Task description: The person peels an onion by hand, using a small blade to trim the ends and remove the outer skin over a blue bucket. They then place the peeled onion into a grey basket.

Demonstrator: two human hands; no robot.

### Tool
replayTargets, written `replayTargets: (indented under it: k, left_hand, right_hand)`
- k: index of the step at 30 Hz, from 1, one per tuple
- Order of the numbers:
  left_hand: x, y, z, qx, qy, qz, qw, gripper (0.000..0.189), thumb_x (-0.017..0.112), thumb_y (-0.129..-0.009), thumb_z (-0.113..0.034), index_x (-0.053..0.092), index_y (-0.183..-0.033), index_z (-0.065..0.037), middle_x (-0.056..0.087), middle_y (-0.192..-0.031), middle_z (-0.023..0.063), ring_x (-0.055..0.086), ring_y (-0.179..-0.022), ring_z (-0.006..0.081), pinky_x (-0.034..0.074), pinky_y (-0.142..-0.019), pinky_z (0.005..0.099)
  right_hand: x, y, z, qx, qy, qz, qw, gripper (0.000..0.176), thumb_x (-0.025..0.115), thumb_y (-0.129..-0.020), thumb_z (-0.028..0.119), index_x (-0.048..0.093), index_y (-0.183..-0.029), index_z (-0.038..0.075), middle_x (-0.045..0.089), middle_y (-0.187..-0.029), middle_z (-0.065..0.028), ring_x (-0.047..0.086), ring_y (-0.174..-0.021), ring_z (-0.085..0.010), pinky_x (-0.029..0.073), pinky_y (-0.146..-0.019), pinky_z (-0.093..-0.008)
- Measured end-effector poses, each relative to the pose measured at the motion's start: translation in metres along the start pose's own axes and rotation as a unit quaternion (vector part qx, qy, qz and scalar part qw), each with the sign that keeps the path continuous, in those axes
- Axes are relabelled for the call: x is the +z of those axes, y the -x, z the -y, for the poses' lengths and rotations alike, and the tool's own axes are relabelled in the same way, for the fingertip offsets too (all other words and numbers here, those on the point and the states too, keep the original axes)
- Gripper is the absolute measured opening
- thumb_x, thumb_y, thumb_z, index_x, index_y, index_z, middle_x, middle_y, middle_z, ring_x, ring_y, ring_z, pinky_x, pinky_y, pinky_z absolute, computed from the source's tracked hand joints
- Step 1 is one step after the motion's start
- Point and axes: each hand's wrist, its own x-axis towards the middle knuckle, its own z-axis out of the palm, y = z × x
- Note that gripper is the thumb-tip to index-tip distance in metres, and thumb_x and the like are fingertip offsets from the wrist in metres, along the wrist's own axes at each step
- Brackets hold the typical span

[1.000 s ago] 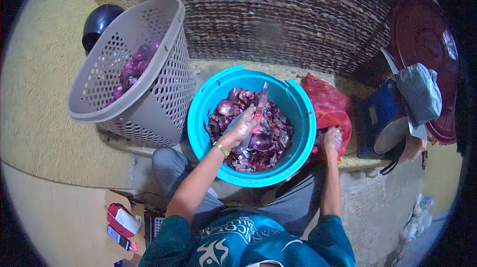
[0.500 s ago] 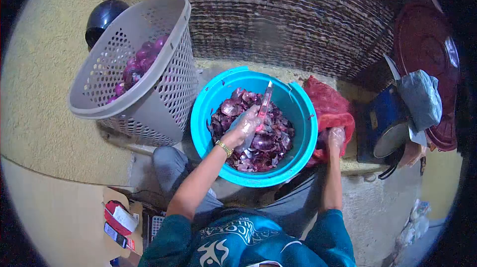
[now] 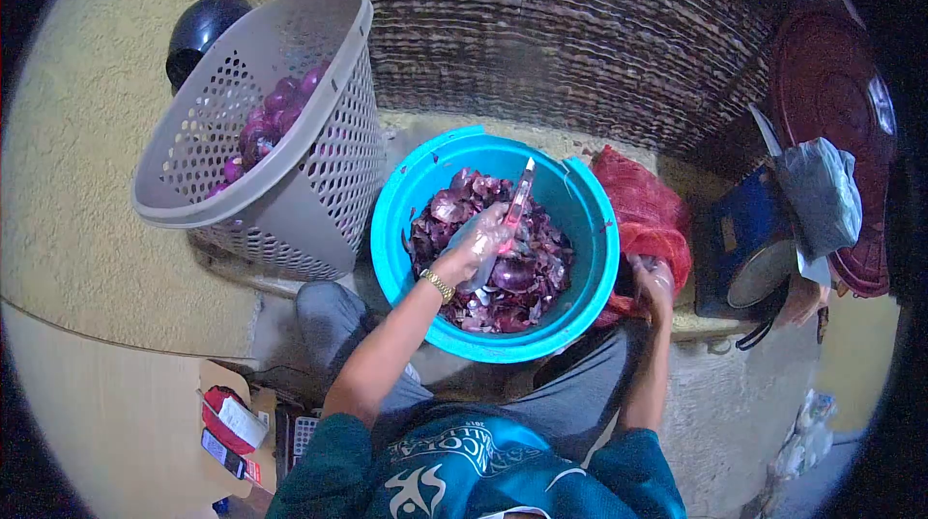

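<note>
Turned since the earlier frame, our right hand (image 3: 653, 279) sits partly curled at the red mesh sack (image 3: 642, 192), its hold unverifiable, keeping the sack in use while our left hand (image 3: 476, 246) clasps a knife (image 3: 521, 198) above onion skins (image 3: 440, 292) in the turquoise basin (image 3: 503, 350).

Wall: dark brown and ridged (image 3: 541, 45), across the top.
Upper left: a glossy black rounded object (image 3: 205, 31), partly hidden.
Far right: a dark red plastic lid (image 3: 822, 74), standing on edge.
Scale: a blue weighing scale (image 3: 732, 234); a grey plastic-wrapped bundle (image 3: 820, 195) overlaps it.
Lower left: a red pouch (image 3: 224, 436) under white paper (image 3: 241, 419), a phone (image 3: 222, 454) just beside, a keypad (image 3: 304, 433) near.
Lower right: crumpled plastic bags (image 3: 808, 440).
</note>
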Motion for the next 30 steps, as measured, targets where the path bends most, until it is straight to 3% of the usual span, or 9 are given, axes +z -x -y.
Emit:
replayTargets:
  k: [5,10,12,16,17,19,25,28,30]
  left_hand:
    - [0.002,0.002,-0.003,-0.02,0.068,0.013,0.997,0.044,0.065,-0.091,-0.019,0.047,-0.129,-0.004,0.06,-0.104,0.0026,0.064,-0.087,0.0147,0.056,-0.075,0.0325]
    - [0.005,0.001,-0.007,0.013,0.078,-0.003,0.997,0.041,0.063,-0.092,-0.018,0.048,-0.127,-0.003,0.061,-0.098,0.0044,0.065,-0.084,0.0157,0.057,-0.073,0.0332]
    - [0.002,-0.003,-0.003,0.032,0.067,-0.007,0.997,0.039,0.062,-0.092,-0.017,0.049,-0.127,-0.003,0.062,-0.096,0.0048,0.065,-0.083,0.016,0.057,-0.072,0.0325]
    - [0.004,-0.002,-0.006,0.041,0.074,-0.031,0.996,0.031,0.061,-0.093,-0.015,0.052,-0.12,-0.003,0.061,-0.092,0.0044,0.066,-0.078,0.0161,0.057,-0.071,0.0315]
    - [0.005,-0.001,-0.007,0.033,0.082,-0.038,0.995,0.031,0.062,-0.093,-0.015,0.052,-0.12,-0.004,0.061,-0.092,0.0042,0.065,-0.077,0.0157,0.057,-0.071,0.0315]
    - [0.004,0.001,-0.007,0.017,0.088,-0.038,0.995,0.031,0.062,-0.093,-0.016,0.053,-0.12,-0.005,0.06,-0.093,0.0038,0.064,-0.079,0.0147,0.058,-0.07,0.0319]
    - [0.004,-0.003,-0.008,0.018,0.096,-0.033,0.995,0.028,0.063,-0.093,-0.015,0.053,-0.116,-0.004,0.057,-0.095,0.003,0.061,-0.078,0.0125,0.058,-0.071,0.0311]
    - [0.005,-0.005,-0.005,0.027,0.116,-0.028,0.993,0.029,0.064,-0.092,-0.017,0.053,-0.115,-0.004,0.058,-0.1,0.0047,0.061,-0.081,0.0136,0.058,-0.074,0.0326]
    - [0.011,-0.004,-0.014,0.025,0.129,-0.028,0.991,0.027,0.063,-0.093,-0.016,0.054,-0.115,-0.005,0.059,-0.102,0.0046,0.062,-0.087,0.0152,0.057,-0.08,0.0355]
  right_hand:
    - [-0.015,0.043,0.002,-0.038,-0.182,-0.016,0.982,0.067,0.069,-0.087,0.035,0.045,-0.138,-0.001,0.059,-0.127,-0.0113,0.054,-0.115,-0.0195,0.042,-0.097,-0.0337]
    - [-0.034,0.048,-0.031,-0.099,-0.021,-0.007,0.995,0.066,0.064,-0.088,0.045,0.051,-0.135,0.001,0.062,-0.122,-0.0134,0.057,-0.112,-0.0216,0.042,-0.098,-0.0346]
    - [-0.024,0.035,-0.039,-0.058,-0.262,0.023,0.963,0.063,0.06,-0.089,0.049,0.055,-0.13,0.002,0.064,-0.118,-0.0133,0.059,-0.108,-0.0222,0.044,-0.095,-0.0353]
    - [-0.025,0.051,0.012,0.029,-0.34,0.007,0.94,0.058,0.06,-0.09,0.045,0.057,-0.126,0.0,0.066,-0.113,-0.0122,0.063,-0.104,-0.0227,0.047,-0.093,-0.0348]
    - [-0.03,0.05,0.016,0.027,-0.339,0.009,0.94,0.058,0.06,-0.09,0.045,0.057,-0.126,0.0,0.066,-0.113,-0.0122,0.063,-0.104,-0.0227,0.047,-0.093,-0.0348]
    - [-0.042,0.059,0.026,-0.025,-0.045,-0.023,0.998,0.064,0.062,-0.088,0.045,0.053,-0.131,-0.002,0.064,-0.12,-0.017,0.062,-0.109,-0.0252,0.045,-0.097,-0.035]
    - [-0.032,0.054,0.003,-0.118,-0.034,-0.101,0.987,0.06,0.057,-0.089,0.047,0.053,-0.134,0.008,0.063,-0.121,-0.0189,0.06,-0.114,-0.0291,0.045,-0.096,-0.0391]
    - [-0.029,0.065,0.044,-0.092,-0.069,-0.139,0.984,0.059,0.063,-0.089,0.036,0.049,-0.136,0.002,0.059,-0.128,-0.0196,0.058,-0.116,-0.0277,0.046,-0.097,-0.0364]
    - [-0.014,0.053,0.067,-0.257,-0.015,-0.086,0.963,0.051,0.063,-0.092,0.027,0.048,-0.136,0.006,0.059,-0.126,-0.0161,0.057,-0.116,-0.0264,0.05,-0.094,-0.0362]
